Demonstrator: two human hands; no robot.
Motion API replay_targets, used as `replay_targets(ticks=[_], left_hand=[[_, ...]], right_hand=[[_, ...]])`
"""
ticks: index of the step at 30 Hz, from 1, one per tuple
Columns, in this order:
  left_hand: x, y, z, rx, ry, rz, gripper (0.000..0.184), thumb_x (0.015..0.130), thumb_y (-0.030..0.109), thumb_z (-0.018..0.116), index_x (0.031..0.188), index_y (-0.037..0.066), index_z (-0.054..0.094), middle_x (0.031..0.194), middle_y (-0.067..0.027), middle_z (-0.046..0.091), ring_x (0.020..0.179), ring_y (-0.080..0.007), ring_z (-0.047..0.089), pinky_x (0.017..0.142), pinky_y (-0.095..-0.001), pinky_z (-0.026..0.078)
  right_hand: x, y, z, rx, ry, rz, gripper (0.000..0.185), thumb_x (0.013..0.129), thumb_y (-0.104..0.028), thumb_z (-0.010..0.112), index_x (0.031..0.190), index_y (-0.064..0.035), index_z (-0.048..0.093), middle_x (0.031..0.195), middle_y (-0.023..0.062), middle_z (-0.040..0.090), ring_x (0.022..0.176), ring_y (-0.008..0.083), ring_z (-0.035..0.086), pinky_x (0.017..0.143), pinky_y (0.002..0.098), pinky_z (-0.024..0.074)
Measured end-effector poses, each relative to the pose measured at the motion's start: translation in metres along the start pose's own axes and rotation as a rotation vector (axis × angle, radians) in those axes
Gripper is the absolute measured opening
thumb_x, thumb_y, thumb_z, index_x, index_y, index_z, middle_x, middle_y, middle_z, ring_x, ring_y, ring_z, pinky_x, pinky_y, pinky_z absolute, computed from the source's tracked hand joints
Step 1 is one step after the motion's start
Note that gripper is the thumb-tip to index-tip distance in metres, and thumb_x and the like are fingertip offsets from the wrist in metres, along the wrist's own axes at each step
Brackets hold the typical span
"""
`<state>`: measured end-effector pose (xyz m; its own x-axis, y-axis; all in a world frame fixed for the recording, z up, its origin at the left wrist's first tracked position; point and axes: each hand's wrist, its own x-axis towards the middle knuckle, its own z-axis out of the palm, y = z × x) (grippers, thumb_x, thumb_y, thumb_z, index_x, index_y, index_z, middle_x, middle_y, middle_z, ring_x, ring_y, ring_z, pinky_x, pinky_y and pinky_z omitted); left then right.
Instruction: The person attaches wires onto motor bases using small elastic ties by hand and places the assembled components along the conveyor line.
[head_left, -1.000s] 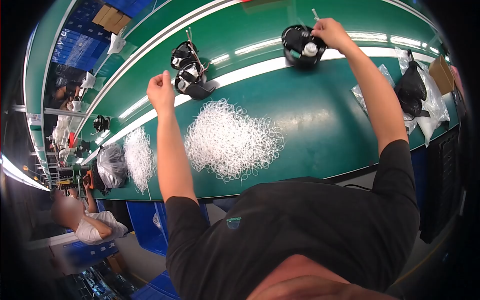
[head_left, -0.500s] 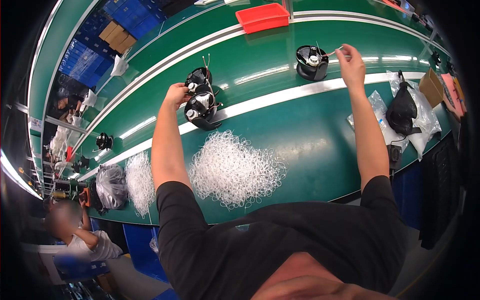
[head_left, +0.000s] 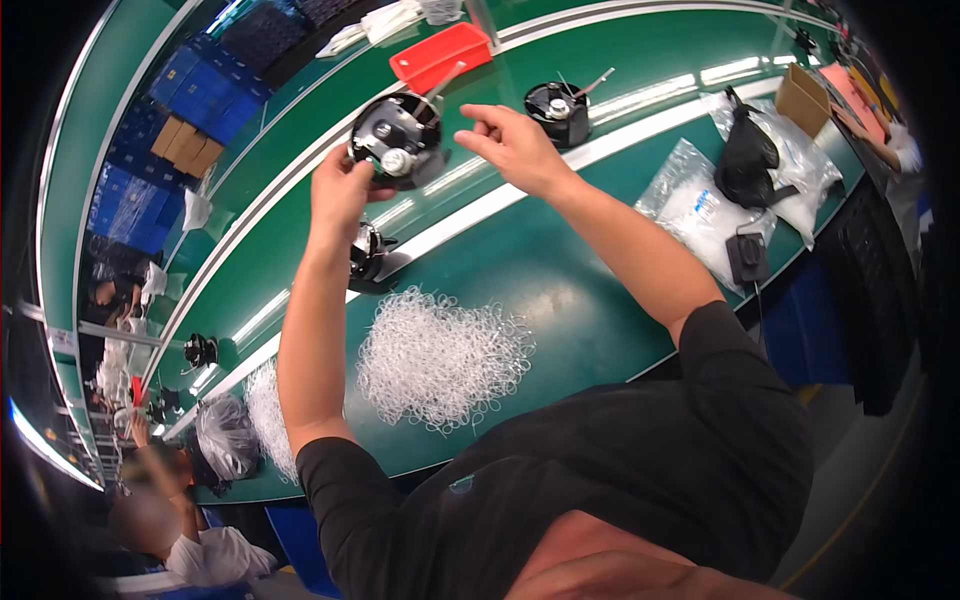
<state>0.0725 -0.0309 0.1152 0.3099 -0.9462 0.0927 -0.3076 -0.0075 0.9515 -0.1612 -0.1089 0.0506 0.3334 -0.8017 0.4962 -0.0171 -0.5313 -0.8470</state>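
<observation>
My left hand (head_left: 342, 195) grips the lower left rim of a round black housing (head_left: 385, 125) with a silver-white part inside and wires at its top, raised above the green bench. My right hand (head_left: 512, 150) hovers just right of it, fingers apart and holding nothing. A similar black housing (head_left: 572, 122) with upright wires stands on the green surface beyond my right hand. Partly hidden behind my left forearm, another black housing (head_left: 370, 255) rests by the white rail. Below my hands lies a heap of thin white plastic loops (head_left: 440, 360).
A red tray (head_left: 440, 58) sits at the far side. Clear bags (head_left: 700, 210), a black pouch-like item (head_left: 745, 155) and an open cardboard box (head_left: 803, 100) lie at right. A second white pile (head_left: 268, 415) and a grey bag (head_left: 226, 435) are left, near a seated person (head_left: 215, 555).
My left hand has lifted one black housing off the surface. My right hand has left the wires of the right-hand housing and moved left, towards the raised one. The view has shifted.
</observation>
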Motion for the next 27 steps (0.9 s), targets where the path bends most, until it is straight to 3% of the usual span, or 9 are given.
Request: replay_targets(ticks=[5,7,12,13,16,20,23,25,27], left_hand=[[-0.047,-0.006,0.056,-0.018,-0.160,-0.065,0.038,0.083,-0.002,0.052,0.120,-0.009,0.056,0.100,-0.0141,0.067,0.074,-0.0196,0.070,0.058,-0.0261,0.060],[-0.054,-0.023,0.070,0.022,-0.212,-0.093,0.039,0.083,-0.002,0.052,0.121,-0.011,0.056,0.099,-0.0144,0.067,0.072,-0.0195,0.070,0.057,-0.0269,0.060],[-0.065,-0.053,0.101,-0.087,-0.241,-0.266,0.034,0.084,-0.002,0.051,0.116,-0.011,0.057,0.100,-0.0156,0.065,0.072,-0.0201,0.069,0.058,-0.0263,0.061],[-0.068,-0.060,0.104,-0.119,-0.251,-0.297,0.032,0.085,-0.003,0.050,0.115,-0.011,0.057,0.100,-0.0158,0.065,0.072,-0.0203,0.069,0.059,-0.0264,0.061],[-0.071,-0.079,0.114,-0.222,-0.239,-0.378,0.031,0.086,-0.003,0.052,0.114,-0.014,0.058,0.100,-0.0183,0.067,0.068,-0.0216,0.070,0.059,-0.0258,0.061],[-0.077,-0.099,0.124,-0.196,-0.234,-0.414,0.033,0.088,-0.001,0.053,0.118,-0.014,0.055,0.101,-0.0186,0.066,0.071,-0.0254,0.073,0.061,-0.0278,0.061],[-0.081,-0.103,0.118,-0.297,-0.350,-0.388,0.038,0.095,0.013,0.062,0.123,-0.012,0.053,0.100,-0.0179,0.066,0.073,-0.0240,0.072,0.062,-0.0293,0.061],[-0.083,-0.098,0.104,-0.080,-0.307,-0.282,0.039,0.096,0.025,0.066,0.117,-0.007,0.059,0.098,-0.0142,0.067,0.070,-0.0199,0.069,0.059,-0.0283,0.057],[-0.092,-0.085,0.084,0.372,-0.281,-0.166,0.032,0.095,0.028,0.067,0.102,-0.002,0.065,0.091,-0.0049,0.067,0.067,-0.0136,0.064,0.056,-0.0245,0.051]], right_hand=[[-0.016,0.022,-0.022,0.320,-0.026,0.054,0.041,0.089,-0.021,0.073,0.118,0.0068,0.066,0.077,0.0000,0.061,0.071,0.0086,0.055,0.068,0.0262,0.0483],[-0.025,0.028,-0.035,0.396,-0.101,0.187,0.031,0.088,-0.012,0.074,0.114,0.0038,0.069,0.087,0.0024,0.067,0.081,0.0086,0.062,0.075,0.0243,0.0510],[-0.046,0.039,-0.053,0.333,-0.086,0.270,0.019,0.090,-0.014,0.073,0.100,0.0020,0.074,0.095,0.0065,0.073,0.089,0.0105,0.065,0.083,0.0276,0.0512],[-0.049,0.049,-0.054,0.299,-0.112,0.256,0.022,0.094,-0.024,0.069,0.102,-0.0040,0.076,0.093,-0.0019,0.071,0.083,0.0062,0.055,0.075,0.0233,0.0441],[-0.056,0.058,-0.054,0.281,-0.113,0.292,0.025,0.096,-0.028,0.066,0.100,-0.0053,0.076,0.092,-0.0040,0.069,0.076,0.0048,0.048,0.069,0.0221,0.0412],[-0.055,0.076,-0.053,0.491,-0.145,0.346,0.031,0.103,-0.027,0.057,0.114,-0.0001,0.069,0.091,0.0002,0.068,0.072,0.0036,0.046,0.064,0.0194,0.0391],[-0.049,0.092,-0.047,0.451,-0.088,0.272,0.028,0.101,-0.025,0.057,0.109,-0.0033,0.072,0.082,0.0021,0.069,0.065,0.0072,0.051,0.061,0.0237,0.0426],[-0.043,0.092,-0.051,0.459,-0.151,0.383,0.035,0.101,-0.025,0.060,0.124,-0.0006,0.064,0.085,0.0013,0.062,0.074,0.0080,0.053,0.069,0.0244,0.0471],[-0.046,0.080,-0.057,0.286,-0.198,0.337,0.030,0.098,-0.012,0.056,0.123,0.0028,0.063,0.083,0.0005,0.062,0.073,0.0085,0.053,0.068,0.0238,0.0472]])
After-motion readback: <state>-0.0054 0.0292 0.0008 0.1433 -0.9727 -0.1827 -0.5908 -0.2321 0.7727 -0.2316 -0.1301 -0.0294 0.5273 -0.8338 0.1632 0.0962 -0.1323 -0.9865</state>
